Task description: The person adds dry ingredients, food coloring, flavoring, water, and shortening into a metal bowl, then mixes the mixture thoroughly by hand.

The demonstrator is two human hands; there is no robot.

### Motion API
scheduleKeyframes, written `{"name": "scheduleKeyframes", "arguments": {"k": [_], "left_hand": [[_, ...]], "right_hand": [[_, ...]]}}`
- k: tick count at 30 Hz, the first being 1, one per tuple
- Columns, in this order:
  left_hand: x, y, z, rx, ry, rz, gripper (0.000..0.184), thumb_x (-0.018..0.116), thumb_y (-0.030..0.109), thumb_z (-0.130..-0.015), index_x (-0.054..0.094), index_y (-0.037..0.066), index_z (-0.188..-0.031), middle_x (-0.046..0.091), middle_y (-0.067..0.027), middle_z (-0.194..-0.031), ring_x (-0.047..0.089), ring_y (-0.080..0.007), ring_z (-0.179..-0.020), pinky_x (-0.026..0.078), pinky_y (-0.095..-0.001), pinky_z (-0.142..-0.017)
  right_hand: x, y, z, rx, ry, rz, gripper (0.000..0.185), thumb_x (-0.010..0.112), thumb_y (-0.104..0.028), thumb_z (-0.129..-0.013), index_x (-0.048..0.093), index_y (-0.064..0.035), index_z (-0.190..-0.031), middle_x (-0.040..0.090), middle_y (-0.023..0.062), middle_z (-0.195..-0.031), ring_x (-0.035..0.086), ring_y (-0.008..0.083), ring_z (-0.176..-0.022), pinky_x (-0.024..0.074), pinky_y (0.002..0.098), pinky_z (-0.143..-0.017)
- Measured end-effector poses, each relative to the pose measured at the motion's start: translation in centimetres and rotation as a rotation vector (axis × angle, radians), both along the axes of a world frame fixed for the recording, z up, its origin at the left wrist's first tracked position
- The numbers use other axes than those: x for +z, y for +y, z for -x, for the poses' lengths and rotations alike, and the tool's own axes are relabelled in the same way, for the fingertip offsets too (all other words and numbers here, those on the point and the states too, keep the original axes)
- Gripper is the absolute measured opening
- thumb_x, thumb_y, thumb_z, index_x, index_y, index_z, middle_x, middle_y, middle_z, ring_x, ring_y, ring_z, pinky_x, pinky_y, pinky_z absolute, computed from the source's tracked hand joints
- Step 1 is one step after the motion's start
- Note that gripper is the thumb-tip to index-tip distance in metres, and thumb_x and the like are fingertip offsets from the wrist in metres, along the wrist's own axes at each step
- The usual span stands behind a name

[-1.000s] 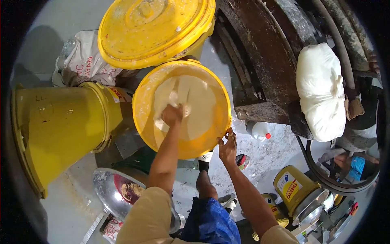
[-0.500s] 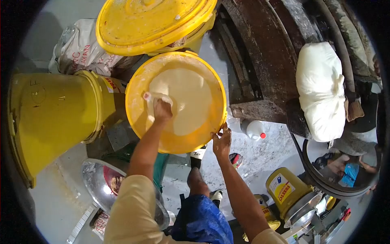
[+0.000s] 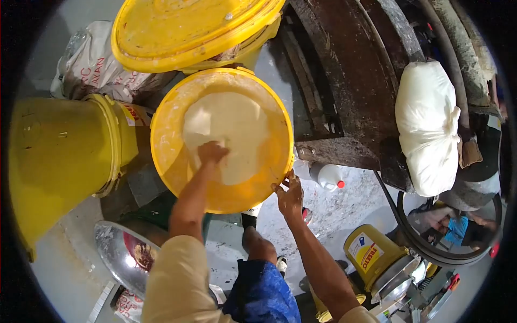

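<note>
Yellow tub (image 3: 286, 116) at 12 o'clock, pale contents (image 3: 242, 121) inside. Left hand (image 3: 213, 152) curled near tub's centre, grip unclear; right hand (image 3: 290, 198) half-open, fingers at 4 o'clock rim. Hard push against light hold could tip tub, spilling contents.

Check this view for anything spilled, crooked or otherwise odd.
The yellow lid at the top looks askew: it sits tilted on its bin, with crumpled material showing in the gap. The grey floor beyond the right hand has patchy smears, perhaps spilled powder or old grime. I see no clear damage.
</note>
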State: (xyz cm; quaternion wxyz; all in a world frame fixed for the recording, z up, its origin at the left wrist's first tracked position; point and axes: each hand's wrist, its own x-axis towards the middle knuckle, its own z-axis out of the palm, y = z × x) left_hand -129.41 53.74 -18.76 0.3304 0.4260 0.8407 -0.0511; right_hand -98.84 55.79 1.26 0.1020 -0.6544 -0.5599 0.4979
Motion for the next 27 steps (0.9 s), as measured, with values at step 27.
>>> {"name": "scheduleKeyframes", "arguments": {"k": [27], "left_hand": [[23.3, -3.5, 6.0, 0.454, -0.911, -0.549, 0.021, 0.070, 0.018, -0.068, 0.071, 0.000, -0.079, 0.067, -0.0037, -0.073, 0.063, -0.0158, -0.072, 0.047, -0.0304, -0.069]], "right_hand": [[8.5, -11.5, -26.4, 0.349, -0.162, -0.201, 0.048, 0.077, -0.021, -0.085, 0.068, -0.0042, -0.129, 0.072, 0.0203, -0.118, 0.072, 0.0316, -0.102, 0.0577, 0.0407, -0.088]]}}
